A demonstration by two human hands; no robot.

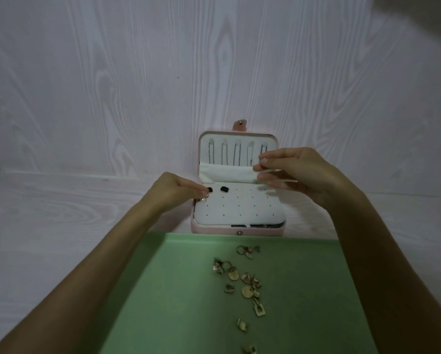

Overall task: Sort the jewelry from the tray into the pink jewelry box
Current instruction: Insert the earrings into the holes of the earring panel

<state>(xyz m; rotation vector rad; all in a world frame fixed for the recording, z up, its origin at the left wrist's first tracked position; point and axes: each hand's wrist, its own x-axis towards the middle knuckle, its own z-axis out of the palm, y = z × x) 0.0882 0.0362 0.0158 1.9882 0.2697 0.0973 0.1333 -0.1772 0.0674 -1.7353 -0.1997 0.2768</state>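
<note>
Pinched between the fingertips of the left hand (174,191) is a small pearl earring (203,199), right at the far left corner of the white perforated panel (239,205) inside the pink jewelry box (237,229). The right hand (301,172) hovers over the panel's far right corner, fingers loosely extended; whether it holds anything, I cannot tell. Two dark studs sit on the panel's far edge: one (224,189) in plain sight, the other (210,189) tucked against the left fingertips. Most of the jewelry (242,279) lies scattered across the green tray (163,290), nearer its right side, so the sort looks barely started.

Risks now: that earring is tiny, and a slipped pinch could drop it off the panel's left edge into the gap beside the box wall. Pressing hard on the loose panel might tip it, and a knuckle could knock the neighbouring stud loose.
</note>
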